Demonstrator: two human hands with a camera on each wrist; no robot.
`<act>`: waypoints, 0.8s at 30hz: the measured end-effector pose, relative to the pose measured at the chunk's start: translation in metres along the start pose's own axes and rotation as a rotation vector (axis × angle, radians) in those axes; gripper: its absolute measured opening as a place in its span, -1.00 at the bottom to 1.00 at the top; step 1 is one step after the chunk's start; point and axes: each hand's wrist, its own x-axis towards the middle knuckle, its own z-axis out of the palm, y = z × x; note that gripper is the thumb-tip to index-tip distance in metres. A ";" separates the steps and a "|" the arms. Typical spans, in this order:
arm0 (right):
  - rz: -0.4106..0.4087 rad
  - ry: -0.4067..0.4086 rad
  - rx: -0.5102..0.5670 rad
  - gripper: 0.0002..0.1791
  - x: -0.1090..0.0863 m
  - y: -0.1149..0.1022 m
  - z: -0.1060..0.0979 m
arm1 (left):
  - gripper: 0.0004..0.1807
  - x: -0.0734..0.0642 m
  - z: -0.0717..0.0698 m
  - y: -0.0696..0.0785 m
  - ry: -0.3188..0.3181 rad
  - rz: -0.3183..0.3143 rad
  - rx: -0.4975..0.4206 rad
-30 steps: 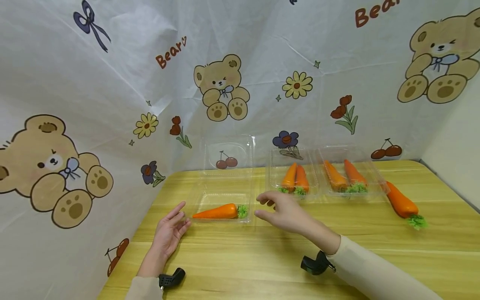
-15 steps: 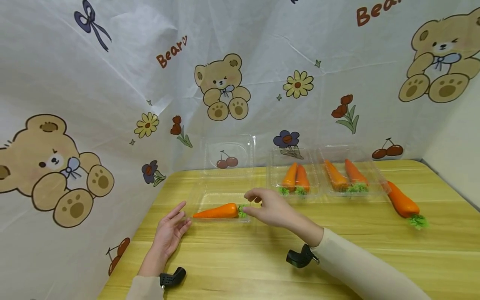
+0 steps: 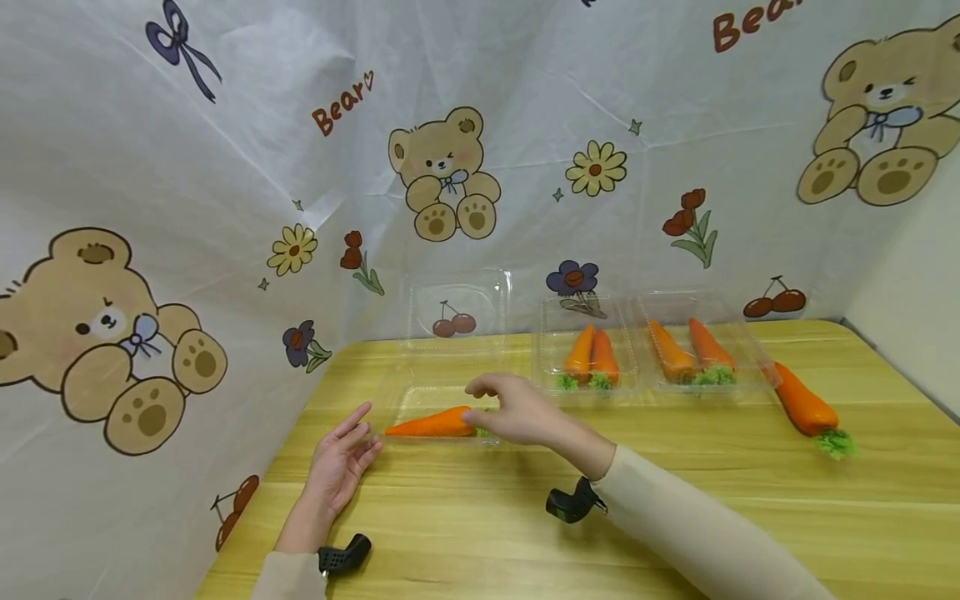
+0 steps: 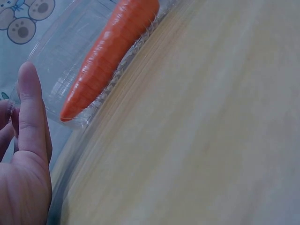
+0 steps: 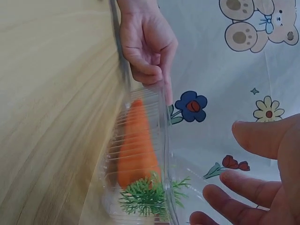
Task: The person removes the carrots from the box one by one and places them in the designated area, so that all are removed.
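A clear plastic clamshell box (image 3: 446,388) stands with its lid (image 3: 457,287) raised at the back. Inside lies one toy carrot (image 3: 431,423), its tip to the left. Beside the box's left end is my left hand (image 3: 339,467), fingers loosely extended, fingertips right at the rim in the left wrist view. My right hand (image 3: 517,410) hovers over the box's right end with thumb and fingers spread apart, holding nothing. It partly covers the carrot's leafy green top (image 5: 145,194) in the head view; that top shows fully in the right wrist view.
Two closed clear boxes, a middle one (image 3: 550,337) and a right one (image 3: 750,354), each hold two carrots. Another carrot (image 3: 806,404) lies loose at the right on the wooden table (image 3: 450,517). A bear-printed cloth (image 3: 525,83) hangs behind and at the left.
My right hand has moved left, from beside the open box to over the carrot's leafy end. My left hand, the boxes and the carrots have stayed in place.
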 end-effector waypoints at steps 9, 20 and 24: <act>0.030 -0.028 0.090 -0.54 0.021 0.009 0.004 | -0.37 0.000 0.000 0.003 0.000 -0.017 -0.012; 0.065 -0.068 0.167 -0.53 0.038 0.014 0.010 | -0.38 -0.002 0.000 0.003 -0.001 -0.026 -0.012; 0.083 -0.098 0.208 -0.53 0.043 0.015 0.010 | -0.38 -0.001 0.000 0.002 -0.003 -0.024 -0.014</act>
